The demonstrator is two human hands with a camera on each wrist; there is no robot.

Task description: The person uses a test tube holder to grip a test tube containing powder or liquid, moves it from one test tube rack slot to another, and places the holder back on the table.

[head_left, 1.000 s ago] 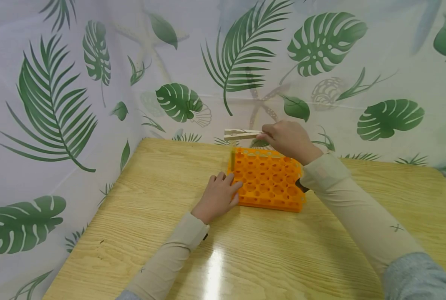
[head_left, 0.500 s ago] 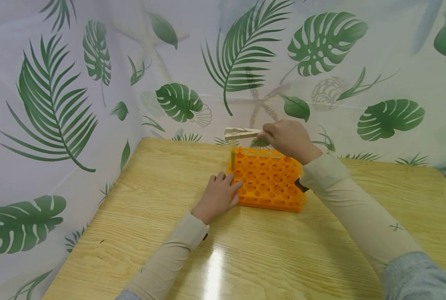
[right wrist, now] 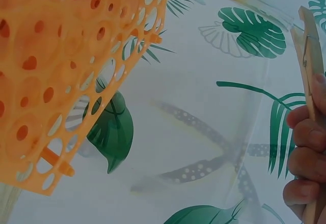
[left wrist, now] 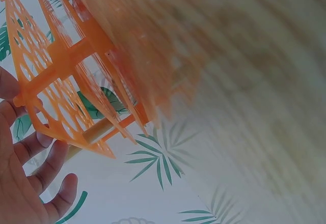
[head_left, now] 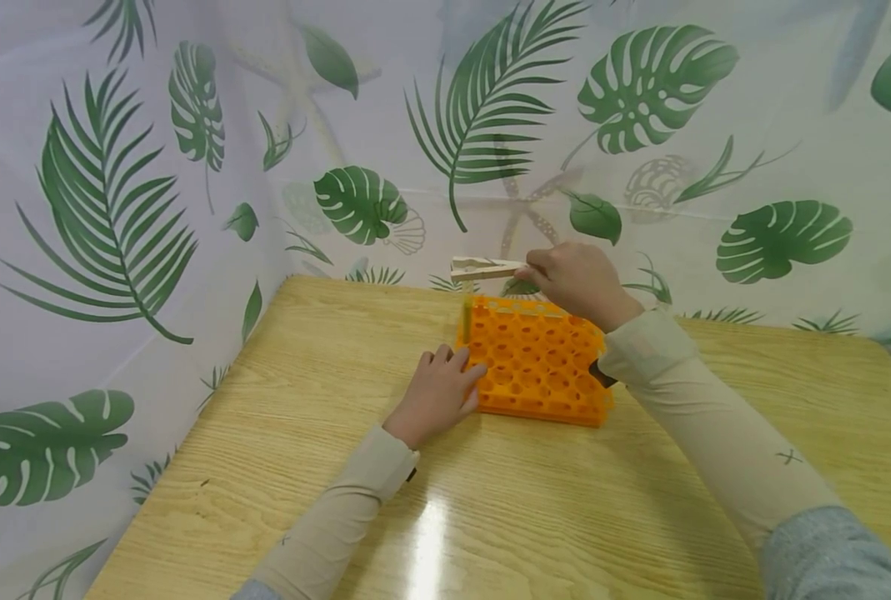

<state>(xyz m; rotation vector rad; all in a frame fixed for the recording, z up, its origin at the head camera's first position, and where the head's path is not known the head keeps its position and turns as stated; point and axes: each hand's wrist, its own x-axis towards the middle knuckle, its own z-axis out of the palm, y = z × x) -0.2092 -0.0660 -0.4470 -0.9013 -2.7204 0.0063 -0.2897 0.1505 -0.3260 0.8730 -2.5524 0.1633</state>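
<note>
My right hand (head_left: 576, 279) grips a wooden test tube clamp (head_left: 486, 268) above the rack's back edge, its fingers curled round the handle. The clamp's tip points left, right at the mouth of a test tube (head_left: 467, 321) holding yellow liquid. That tube stands upright in the back left corner of an orange test tube rack (head_left: 538, 358). In the right wrist view, the clear upper end of the tube (right wrist: 265, 11) reaches toward the clamp (right wrist: 307, 56). At the rack's left side my left hand (head_left: 433, 396) holds its edge, thumb and index finger at the corner (left wrist: 21, 99).
The rack stands on a wood-grain table (head_left: 325, 358) near its back edge. Behind and to the left hangs a white curtain with green leaf prints (head_left: 362, 204). A bright light reflection lies on the tabletop in front of the rack.
The view shifts very slightly. Both hands, the clamp, the tube and the rack otherwise keep their places.
</note>
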